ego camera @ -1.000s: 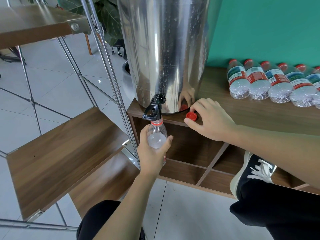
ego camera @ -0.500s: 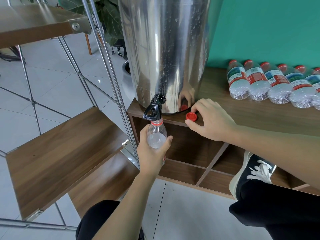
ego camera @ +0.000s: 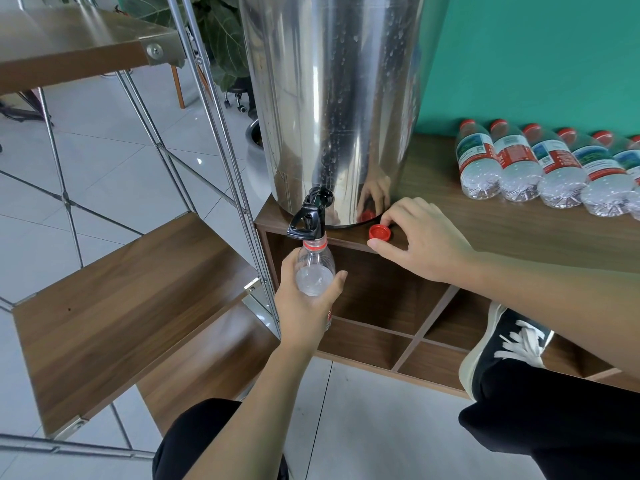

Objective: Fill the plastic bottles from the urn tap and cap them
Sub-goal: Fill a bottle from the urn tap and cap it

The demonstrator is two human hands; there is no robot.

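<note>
Wrapped round the clear bottle (ego camera: 316, 271) goes the left grip (ego camera: 306, 308), fingers and thumb curled about the body, mouth held up right beneath the black tap (ego camera: 309, 220); pinching the red cap (ego camera: 380, 233) between thumb and fingertip sits the right grip (ego camera: 420, 242), cap resting on the worktop (ego camera: 502, 226) at about three o'clock from the tap. Towering at twelve o'clock: steel urn (ego camera: 332, 98), beaded with droplets, standing on the worktop's left corner. Lying in a row at about two o'clock, well apart from the urn: capped bottles (ego camera: 540, 168), necks toward the green wall. Open wooden cubbies below, steel-framed shelves at nine o'clock. Water level hard to read through the glare; no stream visible at the spout. Judged step: filling, with the cap being readied. Best done by keeping the bottle upright and its mouth centred under the spout, not tilted, stopping short of the brim, shutting the tap before lowering, then bringing the cap across level and twisting it square onto the thread to avoid spills.
</note>
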